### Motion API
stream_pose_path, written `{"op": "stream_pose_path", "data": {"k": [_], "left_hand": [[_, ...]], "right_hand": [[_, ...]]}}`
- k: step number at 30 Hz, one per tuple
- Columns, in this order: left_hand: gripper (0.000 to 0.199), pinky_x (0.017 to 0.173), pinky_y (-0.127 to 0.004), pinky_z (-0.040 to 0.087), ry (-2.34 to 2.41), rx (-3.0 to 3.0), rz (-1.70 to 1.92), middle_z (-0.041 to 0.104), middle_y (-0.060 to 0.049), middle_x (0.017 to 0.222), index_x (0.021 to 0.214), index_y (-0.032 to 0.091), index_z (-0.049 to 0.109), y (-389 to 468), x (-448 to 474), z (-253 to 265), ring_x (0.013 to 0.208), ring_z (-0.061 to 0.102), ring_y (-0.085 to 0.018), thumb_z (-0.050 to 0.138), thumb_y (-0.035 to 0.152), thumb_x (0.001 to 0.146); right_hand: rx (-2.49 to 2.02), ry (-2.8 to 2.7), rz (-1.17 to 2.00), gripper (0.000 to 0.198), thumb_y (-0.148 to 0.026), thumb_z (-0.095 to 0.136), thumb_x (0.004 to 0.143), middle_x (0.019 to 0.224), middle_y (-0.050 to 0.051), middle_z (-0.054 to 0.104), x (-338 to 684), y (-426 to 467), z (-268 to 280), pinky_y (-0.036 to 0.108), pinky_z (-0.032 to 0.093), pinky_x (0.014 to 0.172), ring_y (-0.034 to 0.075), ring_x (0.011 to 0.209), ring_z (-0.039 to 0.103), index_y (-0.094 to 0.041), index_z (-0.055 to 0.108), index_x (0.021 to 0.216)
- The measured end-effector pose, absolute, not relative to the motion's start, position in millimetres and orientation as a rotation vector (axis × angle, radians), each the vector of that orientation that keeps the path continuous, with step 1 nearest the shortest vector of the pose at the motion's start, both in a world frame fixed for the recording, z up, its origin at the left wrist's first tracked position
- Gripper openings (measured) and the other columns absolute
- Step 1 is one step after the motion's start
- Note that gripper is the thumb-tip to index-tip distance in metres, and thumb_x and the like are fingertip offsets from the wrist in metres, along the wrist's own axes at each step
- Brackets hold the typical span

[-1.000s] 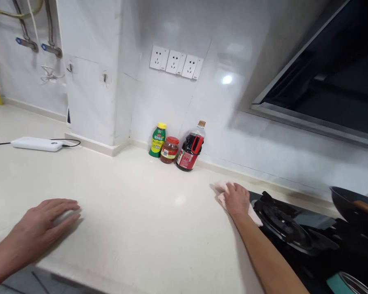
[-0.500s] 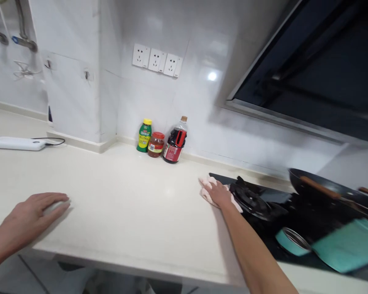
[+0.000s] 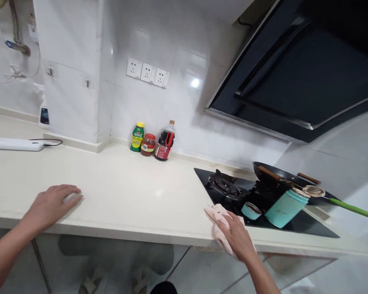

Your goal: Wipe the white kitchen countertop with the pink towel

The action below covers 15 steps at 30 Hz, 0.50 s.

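Note:
My right hand (image 3: 236,234) lies over a pale pink cloth (image 3: 222,222) with its fingers pressed on it. The cloth is at the counter's front edge by the near left side of the black gas stove (image 3: 207,183), partly hanging over the edge. My left hand (image 3: 53,204) rests on the white countertop (image 3: 125,196) at the left, thumb and fingers apart. A small pale patch shows between them, and I cannot make out whether it is a thing or the counter. Close to my right hand on the stove stand a turquoise lid (image 3: 251,211) and a turquoise canister (image 3: 286,208).
A wok (image 3: 282,173) sits on the far burner, with a green-handled tool (image 3: 352,208) beside it. By the wall stand a green bottle (image 3: 137,138), a red-lidded jar (image 3: 147,145) and a dark sauce bottle (image 3: 164,143). The range hood (image 3: 282,73) overhangs the stove.
My right hand has brought the cloth from the stove's back left corner toward the counter's front edge. My view has turned right; my left hand has hardly moved on the counter.

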<state>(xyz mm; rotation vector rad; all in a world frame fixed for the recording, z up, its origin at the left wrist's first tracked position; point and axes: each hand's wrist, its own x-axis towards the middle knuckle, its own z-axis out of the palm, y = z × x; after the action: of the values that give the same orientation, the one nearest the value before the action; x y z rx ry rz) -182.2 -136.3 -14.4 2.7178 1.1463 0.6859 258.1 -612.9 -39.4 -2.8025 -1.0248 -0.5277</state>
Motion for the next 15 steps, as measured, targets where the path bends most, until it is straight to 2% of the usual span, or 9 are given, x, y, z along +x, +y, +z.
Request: {"op": "stream_pose_path", "data": {"k": [3, 6, 10, 12, 15], "left_hand": [[0.045, 0.101, -0.038, 0.043, 1.140, 2.713, 0.683, 0.070, -0.002, 0.130, 0.112, 0.025, 0.072, -145, -182, -10, 0.126, 0.057, -0.027, 0.042, 0.053, 0.094], [0.046, 0.102, -0.040, 0.041, 1.168, 2.711, 0.663, 0.068, -0.004, 0.133, 0.114, 0.024, 0.071, -155, -180, -5, 0.127, 0.055, -0.029, 0.040, 0.052, 0.095], [0.049, 0.100, -0.045, 0.041, 1.187, 2.732, 0.642, 0.067, -0.008, 0.134, 0.117, 0.022, 0.070, -164, -177, -1, 0.126, 0.055, -0.032, 0.037, 0.051, 0.095], [0.051, 0.099, -0.046, 0.041, 1.180, 2.749, 0.647, 0.066, -0.010, 0.134, 0.118, 0.021, 0.070, -166, -176, -1, 0.125, 0.055, -0.033, 0.036, 0.053, 0.095], [0.052, 0.100, -0.047, 0.041, 1.187, 2.744, 0.652, 0.066, -0.010, 0.133, 0.118, 0.022, 0.070, -167, -175, -3, 0.125, 0.055, -0.034, 0.037, 0.054, 0.094]], "right_hand": [[-2.762, -0.937, -0.566, 0.050, -0.047, 0.032, 0.095, 0.133, 0.011, 0.059, 250, -632, -41, 0.047, 0.049, 0.101, 0.030, 0.126, 0.054, -0.026, 0.067, 0.124], [-2.740, -0.867, -0.587, 0.048, -0.048, 0.034, 0.093, 0.123, 0.011, 0.064, 241, -633, -44, 0.050, 0.050, 0.097, 0.034, 0.117, 0.057, -0.028, 0.070, 0.117], [-2.733, -0.773, -0.589, 0.062, -0.054, 0.022, 0.096, 0.108, 0.019, 0.061, 214, -600, -47, 0.055, 0.049, 0.085, 0.039, 0.099, 0.058, -0.022, 0.066, 0.126], [-2.703, -0.840, -0.538, 0.066, -0.055, 0.018, 0.097, 0.108, 0.020, 0.058, 198, -574, -44, 0.054, 0.048, 0.086, 0.038, 0.100, 0.056, -0.020, 0.063, 0.132], [-2.624, -1.032, -0.412, 0.059, -0.052, 0.024, 0.099, 0.112, 0.019, 0.056, 174, -525, -32, 0.053, 0.045, 0.093, 0.037, 0.106, 0.054, -0.021, 0.061, 0.133]]}}
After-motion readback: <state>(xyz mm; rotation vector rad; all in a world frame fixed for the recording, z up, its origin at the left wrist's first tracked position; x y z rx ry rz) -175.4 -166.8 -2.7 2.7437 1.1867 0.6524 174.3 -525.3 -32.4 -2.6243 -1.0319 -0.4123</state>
